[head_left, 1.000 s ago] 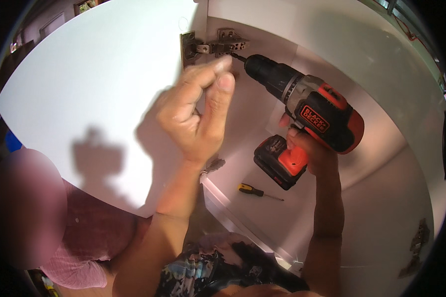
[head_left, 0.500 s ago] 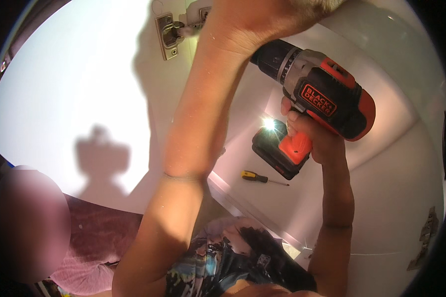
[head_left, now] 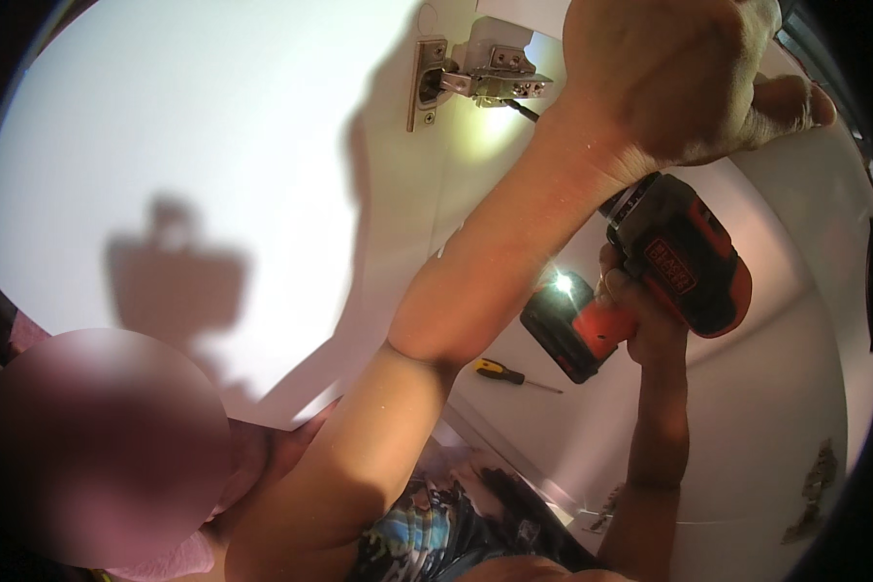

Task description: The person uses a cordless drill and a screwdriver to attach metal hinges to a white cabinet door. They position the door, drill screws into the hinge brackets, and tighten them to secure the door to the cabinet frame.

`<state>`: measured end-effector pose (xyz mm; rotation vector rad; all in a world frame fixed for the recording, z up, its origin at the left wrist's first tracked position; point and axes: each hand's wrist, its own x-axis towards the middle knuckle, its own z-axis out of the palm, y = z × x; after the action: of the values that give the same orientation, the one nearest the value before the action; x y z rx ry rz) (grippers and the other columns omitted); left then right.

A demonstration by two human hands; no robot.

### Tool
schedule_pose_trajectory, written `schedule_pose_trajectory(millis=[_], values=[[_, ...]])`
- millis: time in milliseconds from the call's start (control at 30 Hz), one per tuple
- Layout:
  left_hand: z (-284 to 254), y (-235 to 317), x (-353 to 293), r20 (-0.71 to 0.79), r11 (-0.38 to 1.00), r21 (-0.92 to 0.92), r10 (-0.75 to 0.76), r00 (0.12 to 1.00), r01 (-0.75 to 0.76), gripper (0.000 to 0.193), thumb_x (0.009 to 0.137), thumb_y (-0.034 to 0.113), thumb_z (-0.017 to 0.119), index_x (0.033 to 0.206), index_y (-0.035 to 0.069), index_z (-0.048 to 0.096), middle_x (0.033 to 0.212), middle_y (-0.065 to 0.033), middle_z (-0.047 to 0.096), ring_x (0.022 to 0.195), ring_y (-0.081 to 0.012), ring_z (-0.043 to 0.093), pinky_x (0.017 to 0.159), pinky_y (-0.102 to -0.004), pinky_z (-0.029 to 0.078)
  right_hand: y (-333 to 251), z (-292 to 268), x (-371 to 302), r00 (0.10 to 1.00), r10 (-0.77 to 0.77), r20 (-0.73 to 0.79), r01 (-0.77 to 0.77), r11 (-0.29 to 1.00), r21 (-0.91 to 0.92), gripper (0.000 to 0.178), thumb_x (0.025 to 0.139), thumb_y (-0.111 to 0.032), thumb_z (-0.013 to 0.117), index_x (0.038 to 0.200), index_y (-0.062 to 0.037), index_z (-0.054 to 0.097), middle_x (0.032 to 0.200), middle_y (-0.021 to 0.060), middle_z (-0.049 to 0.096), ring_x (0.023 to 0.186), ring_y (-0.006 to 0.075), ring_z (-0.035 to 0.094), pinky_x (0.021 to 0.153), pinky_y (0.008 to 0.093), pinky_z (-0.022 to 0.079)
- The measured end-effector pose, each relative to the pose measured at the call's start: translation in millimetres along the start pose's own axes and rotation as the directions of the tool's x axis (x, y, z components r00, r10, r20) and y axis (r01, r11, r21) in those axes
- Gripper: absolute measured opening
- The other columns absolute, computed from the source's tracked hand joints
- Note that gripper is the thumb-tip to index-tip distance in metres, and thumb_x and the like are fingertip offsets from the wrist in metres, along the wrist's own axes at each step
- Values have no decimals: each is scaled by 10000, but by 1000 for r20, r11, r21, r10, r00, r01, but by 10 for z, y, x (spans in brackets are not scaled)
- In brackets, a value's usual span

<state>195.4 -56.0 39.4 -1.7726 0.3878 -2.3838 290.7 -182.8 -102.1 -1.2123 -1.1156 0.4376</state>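
My right hand (head_left: 640, 310) is wrapped round the handle of an orange and black cordless drill (head_left: 684, 262), its lamp lit near the battery. My left forearm crosses in front and hides the drill's chuck. Past the forearm, a thin dark bit (head_left: 522, 110) points at a metal cabinet hinge (head_left: 500, 82) fixed to a white door panel (head_left: 291, 126). Whether the bit touches the hinge I cannot tell. Above the drill is my left hand (head_left: 669, 82), back showing and thumb stretched out to the right; its other fingers are mostly cut off by the top edge.
A yellow and black screwdriver (head_left: 516, 375) lies on the white surface below the drill. More hinges (head_left: 813, 490) show at the lower right on a white panel. Another person (head_left: 107, 446) is close at the lower left, and shadows fall on the bright door.
The view has shifted, so the hinge stands farther right and shows more fully. My left hand and the drill sit farther right, the drill lower. The bit at the hinge has come into sight.
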Motion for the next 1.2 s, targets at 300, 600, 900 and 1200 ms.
schedule_pose_trajectory(millis=[300,600,900,1200], values=[[-18,42,36,-15,998,-64,-14,1000,13,364,868,347,635,807,-6,569,807,-171,604,693,-298,581,732,-402,395,-52,-13,-17,996,39,82,-40,999,13,207,825,-74,683,1019,-25,628,815,6,591,694,86,537,635,256,456],[25,-12,152,72,997,30,62,995,-64,453,901,452,580,716,41,547,665,-110,551,573,-240,533,611,-387,414,181,53,-46,953,-273,128,296,927,-229,172,902,-171,636,1040,-69,635,882,-14,598,760,75,545,671,267,470],[-572,506,-1069,-89,953,-289,-120,989,89,269,833,249,708,931,10,629,831,-123,620,730,-236,560,644,-342,449,759,-494,-684,991,126,55,-137,878,460,388,720,-44,665,1105,-21,614,911,69,640,692,105,566,640,272,495],[187,237,-5077,758,646,490,-647,79,585,189,870,97,583,1030,110,685,1018,-140,601,921,-287,622,762,-373,520,1211,-1301,-1021,925,215,-312,-119,946,300,408,710,-29,618,1116,-19,579,954,133,648,606,135,570,560,284,494]])
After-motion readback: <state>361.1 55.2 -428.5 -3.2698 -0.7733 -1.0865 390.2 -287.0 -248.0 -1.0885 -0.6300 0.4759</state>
